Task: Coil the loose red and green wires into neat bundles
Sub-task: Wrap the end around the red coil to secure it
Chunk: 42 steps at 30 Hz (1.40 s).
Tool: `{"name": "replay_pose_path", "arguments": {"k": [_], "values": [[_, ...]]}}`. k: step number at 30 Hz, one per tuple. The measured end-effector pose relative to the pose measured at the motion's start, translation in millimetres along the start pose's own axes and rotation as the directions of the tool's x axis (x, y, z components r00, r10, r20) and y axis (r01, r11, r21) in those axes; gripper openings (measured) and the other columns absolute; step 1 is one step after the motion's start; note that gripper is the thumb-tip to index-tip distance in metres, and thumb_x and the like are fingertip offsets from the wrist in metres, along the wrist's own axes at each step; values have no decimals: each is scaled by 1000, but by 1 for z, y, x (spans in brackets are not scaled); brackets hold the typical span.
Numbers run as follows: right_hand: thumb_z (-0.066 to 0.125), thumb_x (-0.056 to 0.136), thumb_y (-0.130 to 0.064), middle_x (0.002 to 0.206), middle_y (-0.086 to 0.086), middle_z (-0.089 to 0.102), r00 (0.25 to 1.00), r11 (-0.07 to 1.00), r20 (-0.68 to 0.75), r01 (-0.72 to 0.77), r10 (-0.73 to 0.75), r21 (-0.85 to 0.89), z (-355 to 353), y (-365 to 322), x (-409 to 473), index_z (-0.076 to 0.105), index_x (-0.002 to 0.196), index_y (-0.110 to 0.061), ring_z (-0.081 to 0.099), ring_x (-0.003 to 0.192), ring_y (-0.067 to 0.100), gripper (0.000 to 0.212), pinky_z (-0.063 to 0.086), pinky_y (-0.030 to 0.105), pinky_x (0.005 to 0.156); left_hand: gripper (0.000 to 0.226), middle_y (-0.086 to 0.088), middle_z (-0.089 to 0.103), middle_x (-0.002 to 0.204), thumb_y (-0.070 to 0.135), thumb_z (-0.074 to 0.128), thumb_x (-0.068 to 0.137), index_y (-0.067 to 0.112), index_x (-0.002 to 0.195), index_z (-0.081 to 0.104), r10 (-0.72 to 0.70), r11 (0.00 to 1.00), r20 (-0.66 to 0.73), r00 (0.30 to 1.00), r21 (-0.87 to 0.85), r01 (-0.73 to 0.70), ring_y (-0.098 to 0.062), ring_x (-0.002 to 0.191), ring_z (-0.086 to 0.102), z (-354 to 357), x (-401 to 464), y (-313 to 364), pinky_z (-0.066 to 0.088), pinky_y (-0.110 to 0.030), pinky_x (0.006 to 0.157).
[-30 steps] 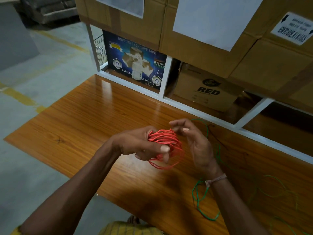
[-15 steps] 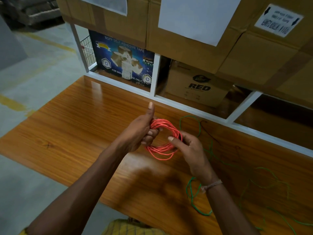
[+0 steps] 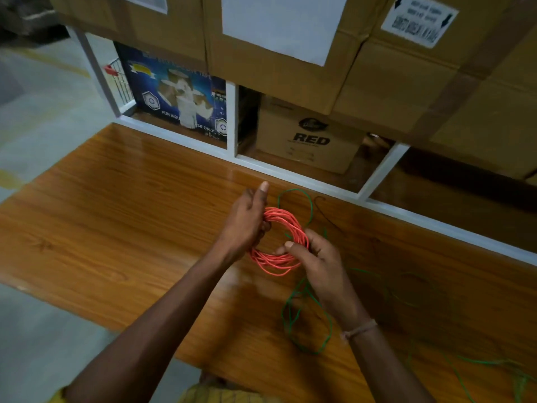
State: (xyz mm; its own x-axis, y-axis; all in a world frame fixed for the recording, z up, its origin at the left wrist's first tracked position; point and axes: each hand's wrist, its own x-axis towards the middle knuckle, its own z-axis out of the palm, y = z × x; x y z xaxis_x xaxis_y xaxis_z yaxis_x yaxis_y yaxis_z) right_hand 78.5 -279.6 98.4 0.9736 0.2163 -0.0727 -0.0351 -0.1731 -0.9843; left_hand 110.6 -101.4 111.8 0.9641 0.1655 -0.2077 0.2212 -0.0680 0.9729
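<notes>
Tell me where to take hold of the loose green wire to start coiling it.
Pinch the green wire at the tangled loops lying on the wooden table near the right wrist, coming down from above. It lies flat and slack there, clear of the red coil that both hands hold.

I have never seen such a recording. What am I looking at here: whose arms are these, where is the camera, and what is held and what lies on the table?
No machine: a person works with bare hands. The camera sits on their head and looks down. The left hand and right hand both grip a red wire coil, held above a wooden table. Loose green wire lies uncoiled on the table, partly under the right forearm. Behind, a white shelf frame holds cardboard boxes; one box reads "RED".
</notes>
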Motion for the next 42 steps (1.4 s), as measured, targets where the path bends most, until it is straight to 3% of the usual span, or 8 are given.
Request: {"name": "replay_pose_path", "arguments": {"k": [5, 12, 16, 19, 22, 28, 33, 42], "values": [[66, 101, -8, 87, 3, 82, 998, 996, -69, 0, -6, -94, -10, 4, -12, 69, 108, -16, 78, 79, 18, 11, 60, 32, 74, 62, 1, 53, 62, 66, 29, 108, 10, 107, 54, 3, 999, -89, 996, 52, 1, -7, 41, 44, 25, -5, -5, 34, -23, 40], [77, 91, -1, 101, 13, 77, 998, 997, -17, -57, 58, 45, -53, 20, -29, 58, 126, -25, 77, 83, 26, 46, 63, 41, 71, 94, 6, 40, 52, 85, 0, 88, 16, 118, 57, -196, 981, 233, 952, 52, 189, -9, 41, 31, 54, -23, -7, 25, -19, 45], [83, 90, -16, 103, 8, 74, 999, 1000, -28, 26, -26, 2, -70, 20, -39, 58, 128, -28, 77, 88, 32, 47, 65, 42, 74, 50, 4, 36, 53, 53, 24, 114, 15, 122, 55, -250, 964, 265, 931, -21, 265, -10, 39, 25, 65, -29, -6, 21, -16, 42], [81, 92, -11, 101, 6, 74, 995, 995, -48, 85, -87, -47, -76, 15, -44, 59, 125, -21, 77, 82, 26, 41, 65, 39, 70, 24, 2, 33, 53, 24, 32, 111, 17, 97, 49, -255, 958, 279, 926, -56, 281, -9, 37, 21, 74, -35, -1, 15, -16, 42], [79, 94, -9, 101, 5, 73, 993, 993, -60, 101, -105, -59, -84, 14, -45, 57, 123, -17, 78, 75, 19, 37, 65, 39, 66, 29, -1, 38, 57, 21, 34, 115, 19, 88, 44, -237, 961, 279, 931, -72, 266, -6, 35, 23, 81, -38, 0, 15, -15, 39], [73, 98, -9, 97, 6, 71, 977, 964, 87, 208, -196, -168, -93, 19, -52, 51, 142, -34, 79, 76, 18, 55, 65, 49, 68, 6, -2, 38, 63, 14, 43, 112, 17, 115, 39, -283, 958, 115, 952, 77, 275, -5, 33, 33, 93, -36, -5, 22, -15, 35], [68, 98, -11, 103, 7, 63, 968, 930, 157, 235, -197, -282, -100, 24, -45, 44, 150, -55, 74, 79, 35, 72, 60, 54, 65, 16, -6, 46, 67, 13, 37, 112, 13, 128, 37, -210, 955, 73, 975, 227, 189, -6, 37, 40, 95, -39, -7, 28, -19, 37], [64, 92, 1, 115, -11, 68, 954, 924, 231, 255, -192, -285, -100, 21, -39, 59, 142, -38, 77, 94, 15, 63, 66, 43, 79, 16, -6, 48, 69, 13, 36, 112, 16, 129, 36, -178, 948, 123, 976, 289, 136, -14, 50, 42, 92, -37, -3, 30, -25, 41]]}}
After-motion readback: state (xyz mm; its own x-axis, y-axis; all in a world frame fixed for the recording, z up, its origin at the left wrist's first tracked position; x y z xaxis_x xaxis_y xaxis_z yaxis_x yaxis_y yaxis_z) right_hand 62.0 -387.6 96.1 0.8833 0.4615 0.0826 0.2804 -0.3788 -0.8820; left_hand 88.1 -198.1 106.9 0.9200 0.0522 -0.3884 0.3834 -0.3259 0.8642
